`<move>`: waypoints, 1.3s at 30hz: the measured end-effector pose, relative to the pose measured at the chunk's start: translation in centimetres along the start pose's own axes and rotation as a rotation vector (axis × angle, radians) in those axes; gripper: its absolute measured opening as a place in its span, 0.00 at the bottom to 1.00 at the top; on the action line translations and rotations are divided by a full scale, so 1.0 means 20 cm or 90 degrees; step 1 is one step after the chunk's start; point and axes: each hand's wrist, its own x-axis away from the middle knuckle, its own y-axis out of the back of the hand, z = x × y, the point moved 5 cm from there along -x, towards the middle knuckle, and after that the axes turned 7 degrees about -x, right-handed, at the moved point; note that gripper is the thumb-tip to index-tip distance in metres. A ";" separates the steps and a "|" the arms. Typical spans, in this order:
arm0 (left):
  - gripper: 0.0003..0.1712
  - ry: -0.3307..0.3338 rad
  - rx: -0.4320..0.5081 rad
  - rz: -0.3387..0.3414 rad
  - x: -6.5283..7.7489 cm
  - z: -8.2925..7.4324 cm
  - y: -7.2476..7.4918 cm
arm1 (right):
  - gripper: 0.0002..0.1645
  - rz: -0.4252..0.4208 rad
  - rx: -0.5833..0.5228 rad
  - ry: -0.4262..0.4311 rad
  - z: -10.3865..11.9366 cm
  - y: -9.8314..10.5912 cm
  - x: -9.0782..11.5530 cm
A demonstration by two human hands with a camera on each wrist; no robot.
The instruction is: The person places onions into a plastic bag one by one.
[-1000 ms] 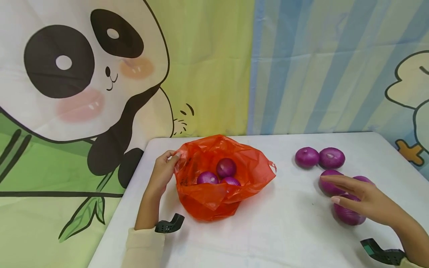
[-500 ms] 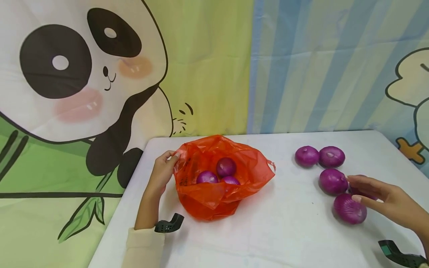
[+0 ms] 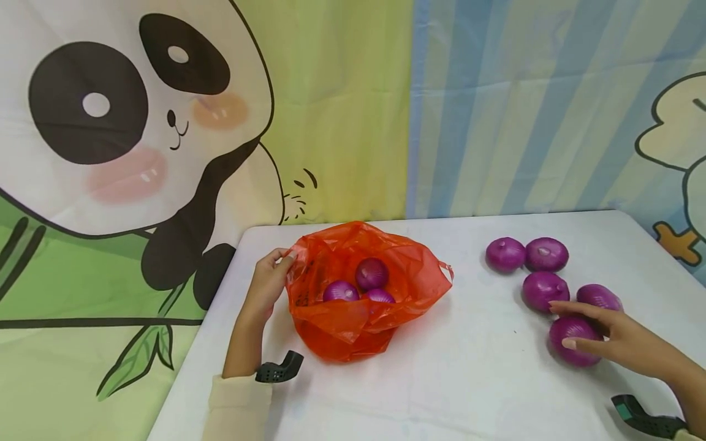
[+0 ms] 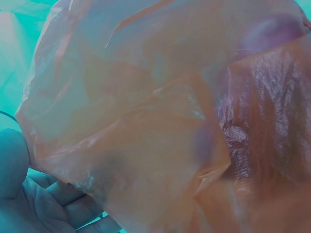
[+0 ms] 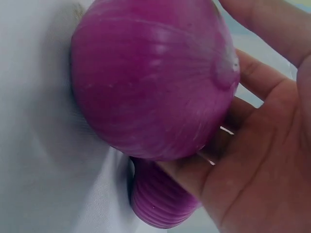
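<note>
In the head view my left hand pinches the left rim of a red plastic bag, whose mouth gapes upward. Three red onions show inside it. The left wrist view is mostly filled by the bag's thin film, with purple showing through. At the right, my right hand straddles the nearest red onion on the table, thumb across its near side and fingers over its far side. Up close, the right wrist view has this onion with fingers reaching behind it and a gap before the palm.
Close behind the gripped onion lie two more onions, one to the left and one to the right. Farther back, two onions sit side by side. A white table carries everything; a printed panda curtain hangs behind.
My right hand first drew back to the right, then came leftward around the nearest onion. The left hand and the bag have stayed in place.
</note>
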 end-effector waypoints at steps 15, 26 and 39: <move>0.19 -0.005 0.000 0.004 0.01 0.00 0.00 | 0.31 0.087 -0.024 -0.065 -0.04 -0.05 0.03; 0.19 -0.006 0.001 0.001 0.02 -0.01 0.01 | 0.28 0.049 -0.006 -0.003 0.06 -0.03 0.02; 0.18 -0.008 0.008 -0.003 0.02 -0.02 0.02 | 0.33 0.018 -0.007 0.066 0.25 0.02 -0.04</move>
